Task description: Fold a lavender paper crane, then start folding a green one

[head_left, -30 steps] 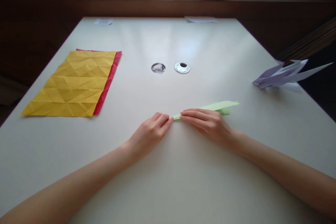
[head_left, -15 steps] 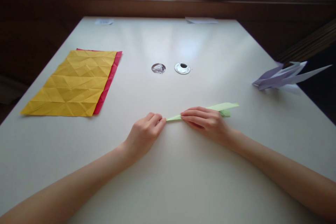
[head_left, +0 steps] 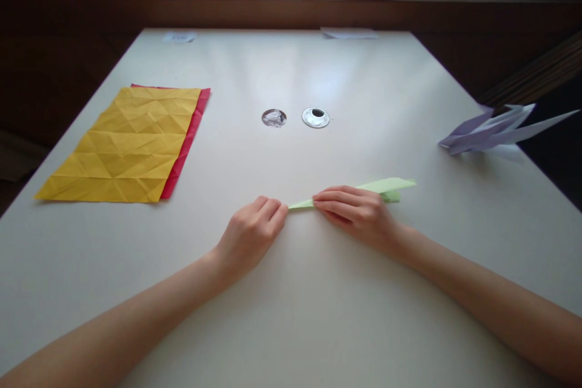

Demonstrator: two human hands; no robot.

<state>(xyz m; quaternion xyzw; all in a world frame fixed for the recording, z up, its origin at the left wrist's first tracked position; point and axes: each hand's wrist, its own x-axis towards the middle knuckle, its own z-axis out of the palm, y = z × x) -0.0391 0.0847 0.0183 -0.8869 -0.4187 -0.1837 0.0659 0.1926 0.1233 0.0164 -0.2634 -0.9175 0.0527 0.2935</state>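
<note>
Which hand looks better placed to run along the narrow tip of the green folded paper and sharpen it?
Probably the left hand: its fingertips pinch the pointed end of the green folded paper. The right hand lies flat over the middle, pinning it to the table.
</note>
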